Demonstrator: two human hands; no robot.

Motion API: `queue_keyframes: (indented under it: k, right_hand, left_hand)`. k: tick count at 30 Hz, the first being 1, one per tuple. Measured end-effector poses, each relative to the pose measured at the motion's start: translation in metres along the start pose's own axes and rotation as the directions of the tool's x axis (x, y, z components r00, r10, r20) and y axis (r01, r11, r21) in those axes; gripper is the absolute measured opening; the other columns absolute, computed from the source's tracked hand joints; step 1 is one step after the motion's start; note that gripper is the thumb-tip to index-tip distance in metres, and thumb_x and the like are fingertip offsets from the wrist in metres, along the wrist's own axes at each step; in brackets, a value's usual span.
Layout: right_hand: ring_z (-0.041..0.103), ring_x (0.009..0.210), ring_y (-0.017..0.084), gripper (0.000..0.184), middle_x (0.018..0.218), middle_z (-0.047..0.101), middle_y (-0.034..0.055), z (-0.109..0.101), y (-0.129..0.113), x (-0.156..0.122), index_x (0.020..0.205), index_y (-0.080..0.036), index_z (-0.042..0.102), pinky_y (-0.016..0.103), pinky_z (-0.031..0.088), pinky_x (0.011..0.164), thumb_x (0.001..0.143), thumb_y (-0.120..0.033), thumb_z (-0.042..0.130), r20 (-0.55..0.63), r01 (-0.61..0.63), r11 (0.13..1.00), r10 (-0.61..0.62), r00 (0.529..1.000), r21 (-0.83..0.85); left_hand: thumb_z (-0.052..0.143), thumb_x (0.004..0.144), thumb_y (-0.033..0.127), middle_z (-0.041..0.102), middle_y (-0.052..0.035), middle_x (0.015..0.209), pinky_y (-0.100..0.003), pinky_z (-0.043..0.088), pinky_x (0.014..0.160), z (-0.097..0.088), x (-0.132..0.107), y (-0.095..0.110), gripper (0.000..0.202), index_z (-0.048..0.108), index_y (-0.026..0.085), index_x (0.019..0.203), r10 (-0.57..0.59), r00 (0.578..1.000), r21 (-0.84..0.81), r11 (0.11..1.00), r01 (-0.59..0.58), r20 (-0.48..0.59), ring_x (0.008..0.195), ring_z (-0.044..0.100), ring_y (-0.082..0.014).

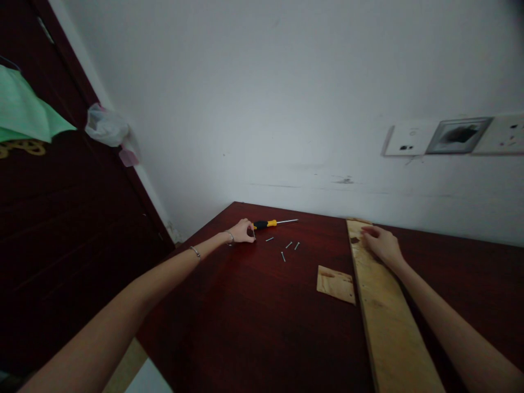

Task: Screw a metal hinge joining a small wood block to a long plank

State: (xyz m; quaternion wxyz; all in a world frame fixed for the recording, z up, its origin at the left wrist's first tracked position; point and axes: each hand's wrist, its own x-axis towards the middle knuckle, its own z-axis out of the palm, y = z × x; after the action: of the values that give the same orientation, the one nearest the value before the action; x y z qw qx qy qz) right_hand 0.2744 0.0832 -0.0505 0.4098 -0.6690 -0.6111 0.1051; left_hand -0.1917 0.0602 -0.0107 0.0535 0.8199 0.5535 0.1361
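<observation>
My left hand [241,232] is at the table's far end, with its fingertips pinched on a thin metal screw [254,234] just next to a yellow-and-black screwdriver [265,224]. Several more loose screws [289,245] lie to its right on the dark red wooden table [245,327]. My right hand [382,245] rests on a long pale wooden plank [388,311], its fingers spread near the plank's far end. Left of the plank lies a small square of plywood [336,284].
A white wall [262,109] stands behind the table, with electrical wall plates [458,136] at the right. A dark red door [69,218] is at the left, with a green cloth [24,109] and a plastic bag [106,125] hanging near it.
</observation>
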Motion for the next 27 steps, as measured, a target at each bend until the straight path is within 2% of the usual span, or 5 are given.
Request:
queue_keyframes:
  k: [9, 17, 19, 22, 27]
  right_hand:
    - [0.064, 0.092, 0.029, 0.029, 0.097, 0.070, 0.0170, -0.011, -0.028, -0.003, 0.093, -0.010, 0.069, 0.041, 0.046, 0.085, 0.069, -0.021, 0.056, 0.058, -0.031, 0.972, 0.018, 0.998, 0.234]
    - [0.069, 0.083, 0.018, 0.023, 0.097, 0.071, 0.0117, -0.039, -0.110, -0.028, 0.100, -0.014, 0.062, 0.030, 0.057, 0.074, 0.080, -0.024, 0.057, 0.342, -0.139, 0.776, -0.104, 0.934, 0.615]
    - [0.069, 0.080, 0.017, 0.017, 0.094, 0.072, 0.0121, -0.051, -0.126, -0.040, 0.094, -0.013, 0.063, 0.028, 0.057, 0.074, 0.078, -0.017, 0.061, 0.473, -0.314, 0.633, -0.094, 0.876, 0.707]
    - [0.069, 0.070, 0.014, 0.011, 0.084, 0.072, 0.0105, -0.066, -0.137, -0.056, 0.088, -0.012, 0.066, 0.023, 0.057, 0.067, 0.077, -0.015, 0.062, 0.565, -0.428, 0.574, -0.076, 0.821, 0.699]
    - [0.069, 0.067, 0.014, 0.012, 0.078, 0.072, 0.0094, -0.085, -0.132, -0.073, 0.090, -0.011, 0.066, 0.022, 0.057, 0.063, 0.080, -0.016, 0.060, 0.566, -0.454, 0.499, -0.090, 0.820, 0.738]
  left_hand:
    - [0.071, 0.058, 0.030, 0.048, -0.0045, 0.095, -0.033, 0.040, 0.085, -0.026, 0.007, 0.062, 0.037, 0.051, 0.017, 0.086, 0.270, 0.959, -0.033, 0.961, -0.274, -0.084, 0.092, 0.045, -0.0201]
    - [0.067, 0.063, 0.029, 0.047, -0.0055, 0.095, -0.035, 0.040, 0.084, -0.052, 0.026, 0.166, 0.036, 0.048, 0.017, 0.091, 0.614, 0.772, -0.012, 0.781, -0.624, -0.163, 0.092, 0.044, -0.0209]
    - [0.066, 0.064, 0.029, 0.047, -0.0061, 0.096, -0.035, 0.041, 0.085, -0.054, 0.030, 0.188, 0.035, 0.048, 0.017, 0.091, 0.649, 0.736, -0.013, 0.749, -0.663, -0.194, 0.092, 0.044, -0.0209]
    - [0.066, 0.065, 0.028, 0.046, -0.0062, 0.096, -0.036, 0.041, 0.086, -0.053, 0.037, 0.216, 0.036, 0.047, 0.017, 0.093, 0.682, 0.692, -0.013, 0.710, -0.704, -0.237, 0.093, 0.044, -0.0211]
    - [0.066, 0.064, 0.026, 0.046, -0.0071, 0.098, -0.037, 0.042, 0.086, -0.047, 0.048, 0.248, 0.037, 0.047, 0.017, 0.095, 0.695, 0.652, 0.012, 0.687, -0.726, -0.304, 0.096, 0.044, -0.0225]
